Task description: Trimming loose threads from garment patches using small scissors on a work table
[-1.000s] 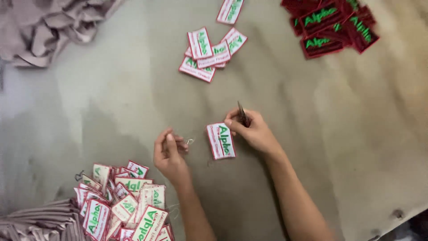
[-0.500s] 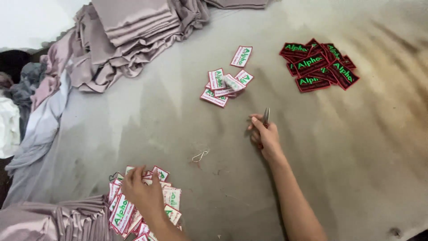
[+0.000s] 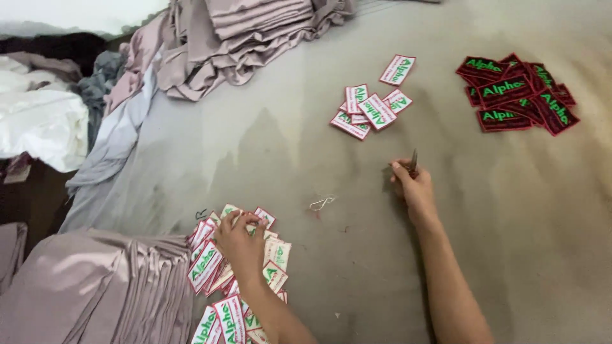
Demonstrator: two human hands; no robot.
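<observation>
The left hand (image 3: 241, 241) lies palm down on the near pile of white patches (image 3: 236, 280), a loose heap of white rectangles with red borders and green lettering at the near edge of the grey counter (image 3: 268, 159). Its fingers (image 3: 245, 220) are curled narrow over the topmost patches, touching them; whether one is actually pinched between them is hard to tell from this angle.

To the right of that pile, well apart from it, the right hand (image 3: 413, 188) rests on the counter with its fingers closed around a small dark tool (image 3: 413, 160), thin and pointed, possibly a thread snip, whose tip sticks up past the knuckles. Between the pile and the right hand lies a small loop of pale thread (image 3: 322, 202), touching neither hand.

Farther from the pile, beyond the right hand, sits a smaller cluster of white patches (image 3: 373, 105), some overlapping and one lying a little apart. Off to the right of that cluster is a heap of black patches (image 3: 519, 95) with red borders and green lettering.

Just left of the near pile, a stack of folded mauve fabric (image 3: 95, 286) lies against it. At the far side of the counter, more mauve cloth (image 3: 242, 38) is heaped in rumpled folds, with white and grey cloth (image 3: 44, 114) beyond the counter's left edge.
</observation>
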